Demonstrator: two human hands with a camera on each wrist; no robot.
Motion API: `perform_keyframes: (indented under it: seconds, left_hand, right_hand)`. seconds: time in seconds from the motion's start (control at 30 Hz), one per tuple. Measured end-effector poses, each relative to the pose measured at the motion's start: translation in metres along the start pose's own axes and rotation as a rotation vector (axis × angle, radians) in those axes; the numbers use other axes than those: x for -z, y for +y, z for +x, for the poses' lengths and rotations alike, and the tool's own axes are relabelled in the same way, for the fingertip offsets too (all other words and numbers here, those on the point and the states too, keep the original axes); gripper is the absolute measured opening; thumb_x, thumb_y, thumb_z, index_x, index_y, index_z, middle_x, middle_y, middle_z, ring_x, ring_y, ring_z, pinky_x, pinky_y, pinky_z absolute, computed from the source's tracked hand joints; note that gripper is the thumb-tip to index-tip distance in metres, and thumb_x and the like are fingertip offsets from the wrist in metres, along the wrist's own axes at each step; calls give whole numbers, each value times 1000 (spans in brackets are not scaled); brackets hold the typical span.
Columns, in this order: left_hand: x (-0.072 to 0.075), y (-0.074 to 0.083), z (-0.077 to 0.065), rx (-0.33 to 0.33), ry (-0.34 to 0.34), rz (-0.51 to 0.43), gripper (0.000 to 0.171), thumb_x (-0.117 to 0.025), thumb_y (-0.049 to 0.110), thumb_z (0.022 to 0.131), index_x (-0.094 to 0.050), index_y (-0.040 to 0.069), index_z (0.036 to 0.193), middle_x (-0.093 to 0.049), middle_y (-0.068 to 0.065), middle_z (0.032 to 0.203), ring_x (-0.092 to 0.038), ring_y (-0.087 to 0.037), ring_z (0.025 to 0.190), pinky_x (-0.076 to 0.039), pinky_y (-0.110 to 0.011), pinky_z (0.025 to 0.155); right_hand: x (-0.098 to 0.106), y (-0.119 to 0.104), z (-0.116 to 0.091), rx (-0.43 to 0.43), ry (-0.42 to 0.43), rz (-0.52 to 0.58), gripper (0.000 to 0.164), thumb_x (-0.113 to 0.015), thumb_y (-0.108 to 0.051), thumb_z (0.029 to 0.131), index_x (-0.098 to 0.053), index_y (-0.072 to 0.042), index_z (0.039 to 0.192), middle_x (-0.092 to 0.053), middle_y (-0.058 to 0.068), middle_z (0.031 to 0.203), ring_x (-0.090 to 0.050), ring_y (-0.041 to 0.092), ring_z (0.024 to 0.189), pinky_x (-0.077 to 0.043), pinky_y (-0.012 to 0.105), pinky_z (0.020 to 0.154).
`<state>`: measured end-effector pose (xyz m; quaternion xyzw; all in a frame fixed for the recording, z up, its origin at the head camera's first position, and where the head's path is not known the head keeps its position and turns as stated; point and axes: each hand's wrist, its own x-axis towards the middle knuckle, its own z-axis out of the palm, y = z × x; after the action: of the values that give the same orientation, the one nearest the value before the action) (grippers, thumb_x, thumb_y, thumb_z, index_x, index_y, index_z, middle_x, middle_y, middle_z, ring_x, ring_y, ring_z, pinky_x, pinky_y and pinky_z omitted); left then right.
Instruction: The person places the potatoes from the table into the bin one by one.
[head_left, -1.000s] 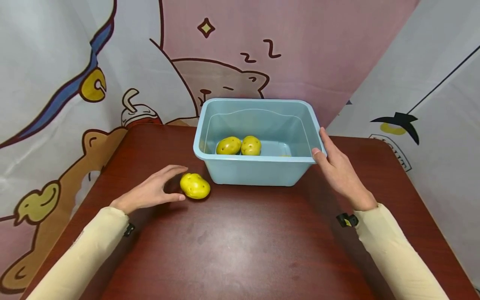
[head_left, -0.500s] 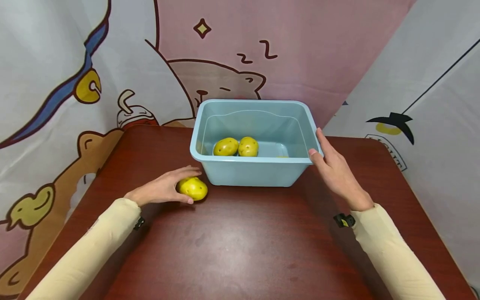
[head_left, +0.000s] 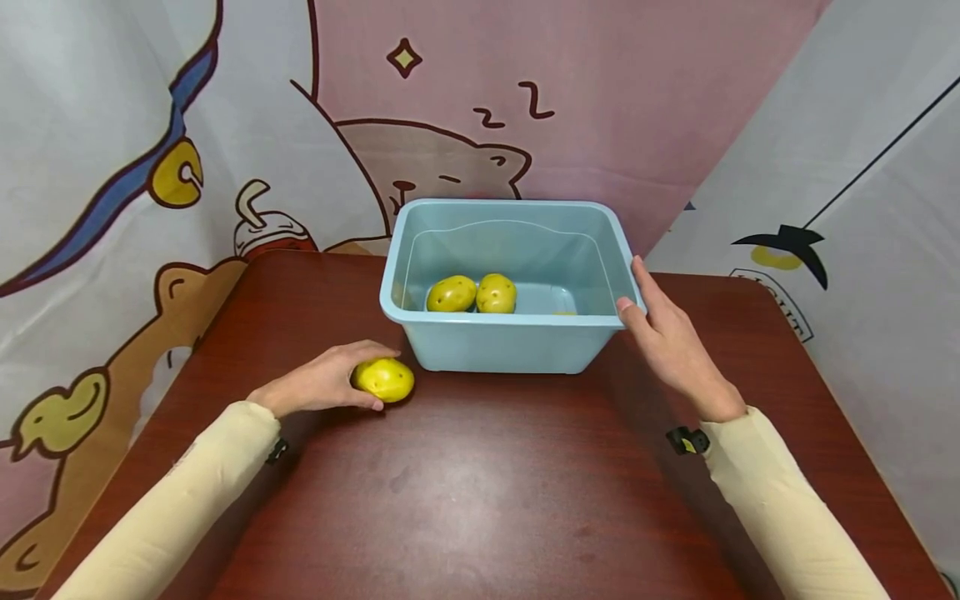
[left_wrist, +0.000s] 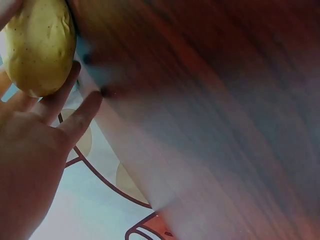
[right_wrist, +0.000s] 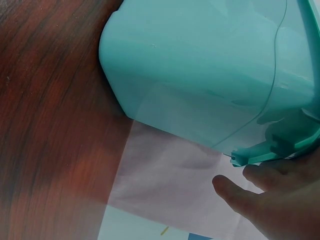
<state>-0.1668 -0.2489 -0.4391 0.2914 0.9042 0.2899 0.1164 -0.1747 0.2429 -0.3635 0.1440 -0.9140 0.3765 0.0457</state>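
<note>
On the table, left of the bin's front corner, lies a yellow potato point(head_left: 385, 380). My left hand point(head_left: 324, 380) holds it from the left, thumb on the near side and fingers over the far side. The left wrist view has the potato point(left_wrist: 41, 47) large between thumb and fingers. At the right end of a light blue plastic bin point(head_left: 495, 343), my right hand point(head_left: 678, 350) grips the rim, thumb on top and fingers along the outside. The right wrist view shows those fingers point(right_wrist: 265, 180) at the underside of the rim. Two potatoes point(head_left: 452, 294) lie together inside the bin.
A sliver of something yellow point(head_left: 564, 313) shows over the bin's front rim, mostly hidden. The dark red-brown wooden table point(head_left: 480, 483) ends at the back against a cartoon-printed curtain point(head_left: 600, 100).
My left hand has moved right and closed its fingers and thumb around the potato on the table. The right hand keeps its place on the bin's rim.
</note>
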Motion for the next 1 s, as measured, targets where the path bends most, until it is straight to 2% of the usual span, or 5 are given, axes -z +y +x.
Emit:
perform_keyframes:
  seconds: [0.13, 0.3, 0.7, 0.87, 1.0]
  left_hand:
    - [-1, 3, -5, 0, 25, 0, 79, -92, 38, 78, -59, 11, 145, -61, -2, 138, -58, -22, 117, -51, -47, 100]
    - [1, 10, -13, -25, 102, 18, 75, -91, 38, 80, -60, 12, 143, -63, 1, 133, -59, -18, 111, -54, -44, 94]
    - [9, 43, -27, -74, 218, -22, 73, -93, 37, 78, -61, 18, 141, -60, 10, 128, -58, -11, 106, -55, -38, 90]
    - [13, 57, -29, -116, 245, -14, 75, -91, 45, 78, -61, 20, 141, -60, 10, 130, -57, -10, 108, -55, -35, 90]
    - [16, 67, -29, -144, 253, -12, 76, -93, 41, 76, -60, 22, 142, -59, 11, 132, -58, -9, 111, -55, -35, 91]
  right_hand:
    - [-1, 1, -1, 0, -5, 8, 69, -43, -44, 110, -7, -28, 167, -12, -4, 172, -26, 37, 154, -27, 66, 117]
    - [-1, 1, -1, 1, -4, 11, 69, -43, -43, 110, -7, -27, 167, -12, -3, 172, -26, 37, 153, -26, 66, 117]
    - [0, 2, 1, 9, 7, 4, 69, -42, -43, 110, -8, -26, 168, -13, -1, 172, -24, 36, 154, -25, 65, 119]
    - [0, 2, 1, 12, 10, 4, 69, -43, -43, 110, -9, -25, 168, -13, -1, 172, -25, 36, 154, -26, 65, 118]
    - [1, 1, 1, 21, 13, 5, 69, -43, -42, 110, -9, -24, 168, -14, 2, 172, -27, 38, 153, -26, 65, 117]
